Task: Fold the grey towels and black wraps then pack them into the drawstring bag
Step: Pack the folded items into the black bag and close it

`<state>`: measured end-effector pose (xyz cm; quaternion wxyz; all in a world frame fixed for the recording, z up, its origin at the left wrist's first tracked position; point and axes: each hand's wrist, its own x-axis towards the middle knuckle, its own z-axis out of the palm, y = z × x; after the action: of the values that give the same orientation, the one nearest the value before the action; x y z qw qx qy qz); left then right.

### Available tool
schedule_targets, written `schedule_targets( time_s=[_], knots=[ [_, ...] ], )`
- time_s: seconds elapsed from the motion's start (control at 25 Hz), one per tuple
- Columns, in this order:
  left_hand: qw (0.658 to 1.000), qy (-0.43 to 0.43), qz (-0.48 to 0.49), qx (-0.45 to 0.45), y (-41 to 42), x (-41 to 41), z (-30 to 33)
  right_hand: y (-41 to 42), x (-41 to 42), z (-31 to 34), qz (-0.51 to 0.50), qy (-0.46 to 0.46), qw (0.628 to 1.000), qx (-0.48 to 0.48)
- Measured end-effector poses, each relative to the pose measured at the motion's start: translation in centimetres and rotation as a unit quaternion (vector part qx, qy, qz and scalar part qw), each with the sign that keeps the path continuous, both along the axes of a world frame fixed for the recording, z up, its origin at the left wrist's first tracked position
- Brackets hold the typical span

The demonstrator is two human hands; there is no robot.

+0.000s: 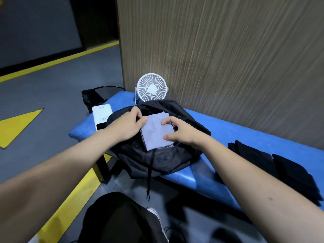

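Note:
A folded grey towel [155, 130] lies in the open mouth of the black drawstring bag [157, 158], which sits on the blue bench [228, 130]. My left hand [128, 122] holds the bag's rim at the towel's left edge, fingers curled over it. My right hand [180, 132] grips the towel's right edge between thumb and fingers. The bag's drawstring [149, 174] hangs off the bench's front. Folded black wraps [273, 165] lie in a pile on the bench to the right.
A small white fan [152, 87] stands behind the bag against a wood-grain wall. A white device [101, 114] lies at the bench's left end. Grey floor with yellow lines [57, 60] spreads to the left. My dark-clothed knee [119, 220] is below.

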<state>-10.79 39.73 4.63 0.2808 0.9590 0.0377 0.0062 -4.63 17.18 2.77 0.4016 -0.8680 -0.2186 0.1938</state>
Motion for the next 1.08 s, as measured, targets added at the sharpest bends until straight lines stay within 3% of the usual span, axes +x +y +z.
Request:
schedule_targets(
  time_s=[0.32, 0.6, 0.8, 0.96, 1.08],
  knots=[
    [0.998, 0.024, -0.048, -0.018, 0.5, 2.9, -0.7, -0.8, 0.8, 1.6, 0.118, 0.076, 0.989, -0.048],
    [0.996, -0.042, -0.073, -0.041, 1.2, 1.6, -2.4, 1.4, 2.3, 0.9, 0.089, -0.070, 0.981, -0.156],
    [0.993, -0.073, -0.095, 0.021, 0.4, 0.4, -2.6, 1.9, 1.6, 0.8, 0.040, -0.141, 0.967, -0.209],
    [0.986, -0.076, -0.135, 0.069, -0.2, 0.4, -2.1, 1.7, 1.6, 1.1, 0.045, -0.103, 0.980, -0.167],
    [0.973, -0.026, -0.150, 0.176, -0.5, 0.4, -2.6, 1.5, 0.6, 1.2, 0.020, -0.215, 0.958, -0.187]
  ],
)
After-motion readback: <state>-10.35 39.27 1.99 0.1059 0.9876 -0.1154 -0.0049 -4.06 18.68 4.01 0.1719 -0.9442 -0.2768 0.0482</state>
